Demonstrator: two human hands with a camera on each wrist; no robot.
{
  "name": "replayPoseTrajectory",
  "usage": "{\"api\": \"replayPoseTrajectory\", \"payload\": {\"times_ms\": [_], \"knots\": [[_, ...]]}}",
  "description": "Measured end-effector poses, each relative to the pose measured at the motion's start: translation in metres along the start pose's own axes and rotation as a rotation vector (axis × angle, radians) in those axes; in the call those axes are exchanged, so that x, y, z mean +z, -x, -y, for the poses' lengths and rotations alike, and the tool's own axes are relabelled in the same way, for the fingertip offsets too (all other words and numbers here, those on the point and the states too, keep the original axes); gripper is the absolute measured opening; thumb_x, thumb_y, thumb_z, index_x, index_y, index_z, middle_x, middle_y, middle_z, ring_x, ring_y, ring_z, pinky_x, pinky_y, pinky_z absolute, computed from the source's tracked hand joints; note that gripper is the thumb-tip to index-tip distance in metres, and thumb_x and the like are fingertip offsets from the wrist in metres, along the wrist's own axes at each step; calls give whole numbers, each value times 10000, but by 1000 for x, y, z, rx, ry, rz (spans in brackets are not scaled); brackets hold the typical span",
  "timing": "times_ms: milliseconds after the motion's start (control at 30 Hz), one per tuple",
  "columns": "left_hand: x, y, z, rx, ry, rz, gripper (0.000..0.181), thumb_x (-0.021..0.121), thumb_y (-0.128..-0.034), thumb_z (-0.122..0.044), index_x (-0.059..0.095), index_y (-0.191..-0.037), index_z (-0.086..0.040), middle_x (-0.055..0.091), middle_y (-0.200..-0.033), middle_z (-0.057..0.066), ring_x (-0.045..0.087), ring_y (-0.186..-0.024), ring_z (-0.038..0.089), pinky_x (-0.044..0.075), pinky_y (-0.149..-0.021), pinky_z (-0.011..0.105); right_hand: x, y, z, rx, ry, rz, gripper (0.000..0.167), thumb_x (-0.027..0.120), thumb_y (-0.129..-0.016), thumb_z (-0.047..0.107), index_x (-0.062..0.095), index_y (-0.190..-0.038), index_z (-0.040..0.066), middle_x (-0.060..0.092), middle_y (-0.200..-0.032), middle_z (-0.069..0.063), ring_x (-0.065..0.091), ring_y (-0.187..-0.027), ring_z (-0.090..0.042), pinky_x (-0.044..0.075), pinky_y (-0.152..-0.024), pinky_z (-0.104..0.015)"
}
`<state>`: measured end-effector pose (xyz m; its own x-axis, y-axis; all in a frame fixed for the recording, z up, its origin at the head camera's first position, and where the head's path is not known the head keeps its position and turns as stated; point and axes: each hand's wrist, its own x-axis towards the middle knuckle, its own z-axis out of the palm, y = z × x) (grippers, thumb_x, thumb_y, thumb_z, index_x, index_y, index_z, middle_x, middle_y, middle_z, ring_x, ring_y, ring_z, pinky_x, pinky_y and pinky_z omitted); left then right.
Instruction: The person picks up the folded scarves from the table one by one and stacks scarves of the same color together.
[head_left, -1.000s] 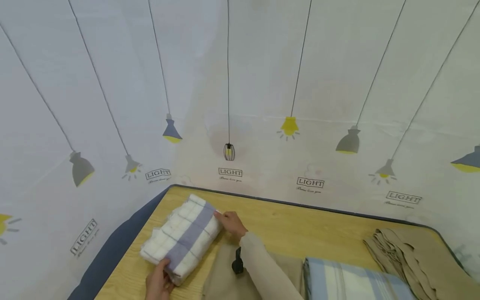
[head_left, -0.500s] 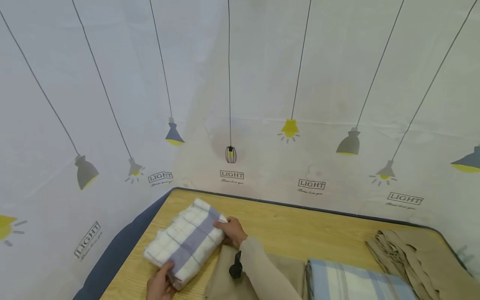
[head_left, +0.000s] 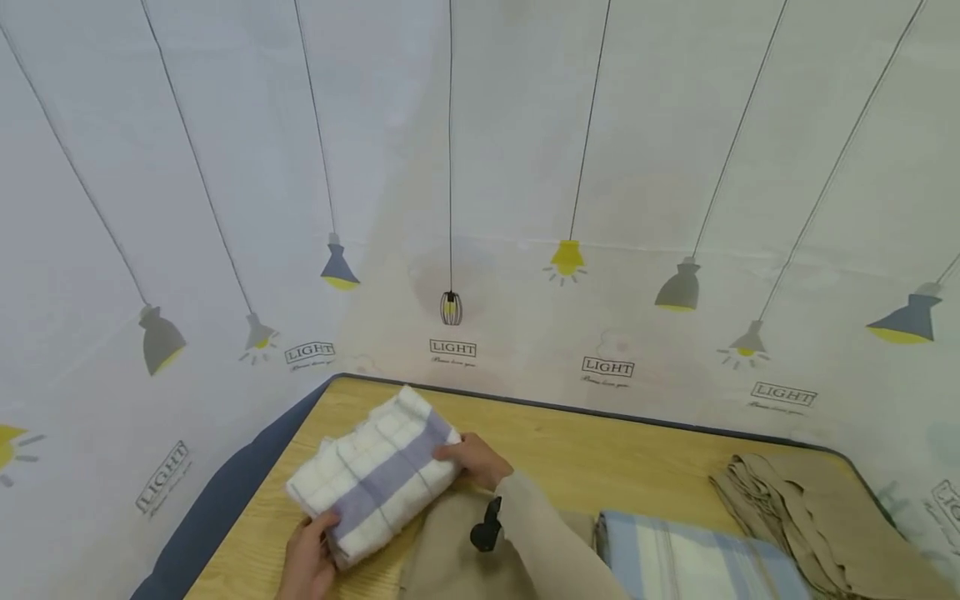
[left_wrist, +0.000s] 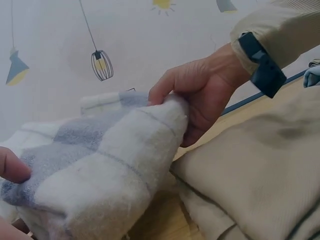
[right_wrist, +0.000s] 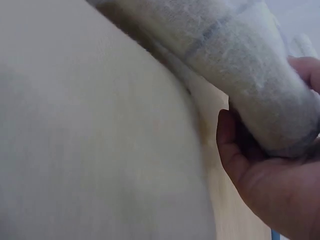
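A folded, fluffy white cloth with a purple stripe and thin check lines (head_left: pixel 382 475) lies aslant at the left of the table in the head view. My left hand (head_left: pixel 306 558) grips its near left corner, thumb on top. At the far right corner my right hand (head_left: pixel 476 460) holds it, the thumb above and the fingers below. The left wrist view shows that right hand (left_wrist: pixel 205 90) and my left thumb (left_wrist: pixel 12 167) on the cloth. Fingers curl under the rounded fold (right_wrist: pixel 260 85) in the right wrist view.
Beside the cloth lies a folded tan cloth (head_left: pixel 457 550), partly under my right sleeve. A folded blue-and-white striped cloth (head_left: pixel 697 554) and a rumpled tan cloth (head_left: pixel 817 508) are farther right on the wooden table (head_left: pixel 555 425). A lamp-patterned curtain (head_left: pixel 510 167) hangs behind.
The checked cloth has turned slightly clockwise and shifted right, with its right end drawn along by my right hand. Both hands have kept their grip on it.
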<state>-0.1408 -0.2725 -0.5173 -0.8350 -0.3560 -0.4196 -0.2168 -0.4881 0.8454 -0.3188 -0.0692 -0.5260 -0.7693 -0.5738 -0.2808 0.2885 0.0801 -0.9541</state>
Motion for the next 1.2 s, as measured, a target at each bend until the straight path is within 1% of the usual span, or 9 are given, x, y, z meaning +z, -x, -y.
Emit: {"api": "replayPoseTrajectory", "payload": {"times_ms": [67,167,333,433,667,767,933,1100,1200], "knots": [[3,0,-4,10,-3,25,539,485,-906,-101,199,-1345,21,400,-1167,45,483,-937,49,424,-826,222,-5,6,4,2,-21,13,464,663,-797,90,526,-1203,-88,608,-1055,-114,587,-918,-191,500,-843,-352],[9,-1,-7,23,-11,60,468,469,-899,-86,241,-1297,5,436,-1096,7,496,-916,48,427,-824,230,-13,18,9,-3,-53,8,500,648,-800,82,495,-1247,-84,598,-1096,-122,577,-950,-196,490,-865,-359],[23,-2,-9,30,-43,109,466,472,-889,-97,260,-1288,17,459,-1055,5,497,-926,93,406,-835,282,-26,42,16,-19,-57,-14,626,624,-824,109,379,-1381,-40,539,-1218,-144,536,-1040,-218,464,-903,-381],[32,-2,-11,39,-73,143,485,480,-884,-108,258,-1293,29,474,-1050,14,508,-920,104,401,-832,304,-35,56,18,-26,-57,-33,673,611,-828,121,330,-1427,-6,515,-1251,-144,516,-1071,-232,450,-911,-397],[52,4,-7,51,-129,208,505,475,-873,-108,260,-1297,63,520,-999,7,536,-886,119,423,-801,317,-49,93,14,-22,-96,-118,670,590,-790,119,352,-1409,28,540,-1174,-78,517,-1030,-209,443,-859,-347],[60,5,-2,48,-145,248,475,472,-890,-126,291,-1287,60,541,-985,-2,549,-882,118,441,-793,317,-54,110,11,-38,-107,-158,662,568,-785,115,348,-1402,15,541,-1155,-68,514,-1018,-196,438,-849,-326],[74,8,8,38,-155,294,388,476,-903,-134,372,-1243,19,566,-959,-26,564,-880,116,457,-789,312,-59,137,7,-59,-133,-235,661,553,-778,93,331,-1390,-23,544,-1120,-69,522,-987,-184,446,-829,-300],[91,8,12,39,-164,351,391,482,-918,-160,374,-1252,14,583,-952,-26,575,-875,113,470,-778,299,-67,160,8,-77,-174,-314,674,554,-792,94,302,-1408,-15,530,-1126,-80,520,-981,-188,447,-822,-301],[104,9,13,41,-187,388,436,488,-922,-176,349,-1277,34,579,-970,-14,569,-883,114,470,-776,298,-74,172,8,-70,-169,-359,657,544,-819,109,292,-1416,-3,520,-1142,-86,516,-984,-190,443,-819,-307]]}}
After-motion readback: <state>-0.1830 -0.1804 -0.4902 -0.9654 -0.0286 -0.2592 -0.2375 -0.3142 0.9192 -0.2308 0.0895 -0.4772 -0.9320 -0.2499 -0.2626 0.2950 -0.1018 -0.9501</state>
